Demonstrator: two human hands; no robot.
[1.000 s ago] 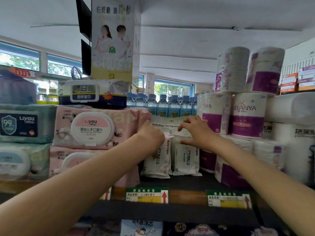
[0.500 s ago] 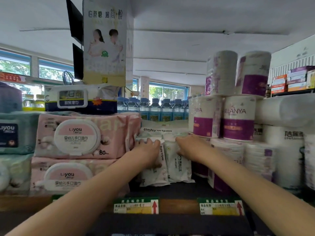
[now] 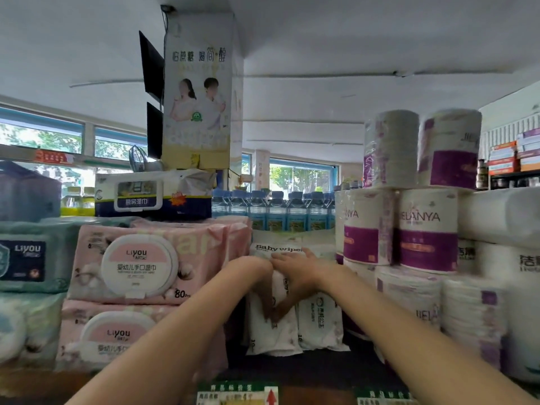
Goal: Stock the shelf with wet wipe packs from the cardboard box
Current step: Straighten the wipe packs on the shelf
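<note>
Both arms stretched forward, hands meeting at centre

The left forearm runs up from the lower left, the right forearm from the lower right, both bare and nearly straight. The left hand (image 3: pixel 257 276) is turned with its back to the camera, its fingers hidden behind the wrist, so their curl cannot be told. The right hand (image 3: pixel 295 276) sits just beside it, fingers extended and pointing left, thumb angled down, seemingly touching the left hand's thumb low between them; motion blur softens both
</note>
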